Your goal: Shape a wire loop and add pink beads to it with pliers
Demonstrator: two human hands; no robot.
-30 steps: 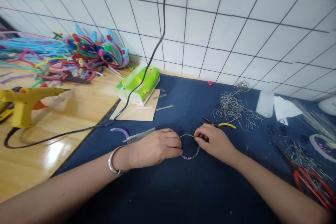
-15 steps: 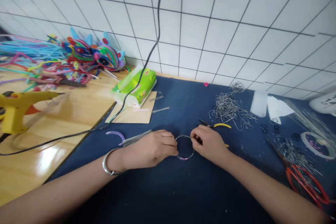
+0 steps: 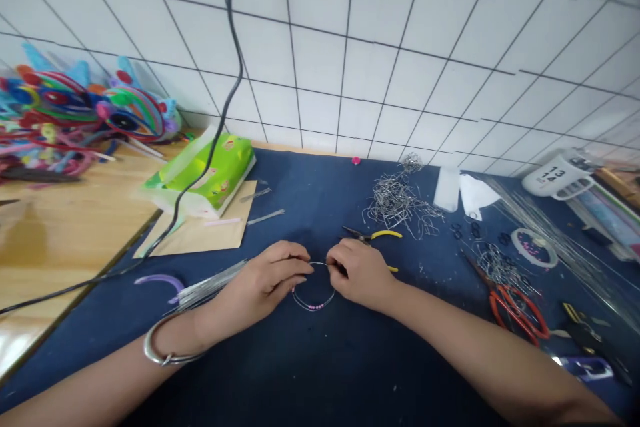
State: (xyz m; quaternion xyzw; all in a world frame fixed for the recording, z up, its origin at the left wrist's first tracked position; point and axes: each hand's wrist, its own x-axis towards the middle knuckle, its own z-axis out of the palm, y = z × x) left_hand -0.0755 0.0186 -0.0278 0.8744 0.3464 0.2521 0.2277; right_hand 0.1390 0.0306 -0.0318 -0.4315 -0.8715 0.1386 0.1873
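Between my two hands is a thin wire ring [image 3: 327, 302] with a few pink beads at its lower side. My left hand [image 3: 273, 280] pinches the ring's upper left part, a silver bangle on its wrist. My right hand [image 3: 357, 271] is closed on the ring's upper right part, the fingertips curled and partly hidden. Just behind my right hand lie pliers with yellow handles [image 3: 386, 233], partly covered by it. A bundle of straight wires [image 3: 213, 285] lies beside my left wrist, next to a purple curved piece [image 3: 163, 279].
A green tissue pack [image 3: 215, 170] sits on brown paper [image 3: 220, 238], a black cable [image 3: 235, 90] crossing in front. Tangled wire [image 3: 395, 200] lies at the back. Red-handled scissors [image 3: 517, 313], a round bead dish [image 3: 533, 248] and a white mug [image 3: 557, 177] stand right.
The view has turned to the right, bringing the mug fully in and the glue gun out. My left hand's fingers have spread a little along the ring, and more of its beads show.
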